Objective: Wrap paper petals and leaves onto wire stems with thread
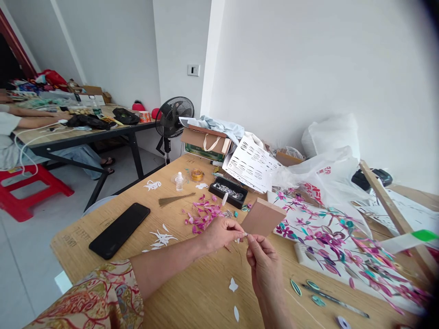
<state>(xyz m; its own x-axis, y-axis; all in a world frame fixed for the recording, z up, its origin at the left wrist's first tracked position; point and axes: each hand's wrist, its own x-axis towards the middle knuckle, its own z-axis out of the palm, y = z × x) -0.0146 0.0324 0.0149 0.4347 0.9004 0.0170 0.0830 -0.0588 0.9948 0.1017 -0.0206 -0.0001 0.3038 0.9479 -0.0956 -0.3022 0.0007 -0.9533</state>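
Fingertip to fingertip, my left hand [219,235] and my right hand [264,260] pinch a tiny pale piece [245,234] between them, too small to name. Both hands are closed, held over the wooden table. Just beyond my left hand lies a heap of pink and magenta petals [204,214]. A brown wooden block [263,217] stands past my right hand. Below the hands a white star-shaped cutout [233,284] and a white leaf-shaped cutout [236,313] lie flat. A thin pale thread [303,308] runs along the table beside my right wrist.
At left lie a black phone [120,230] and white cutouts [163,238]. Farther back are a bundle of thin stalks [176,198], a small bottle [179,181] and a black tray [228,192]. Flower-covered white boards [329,228] and a pen [336,300] are right. Another person [10,123] sits far left.
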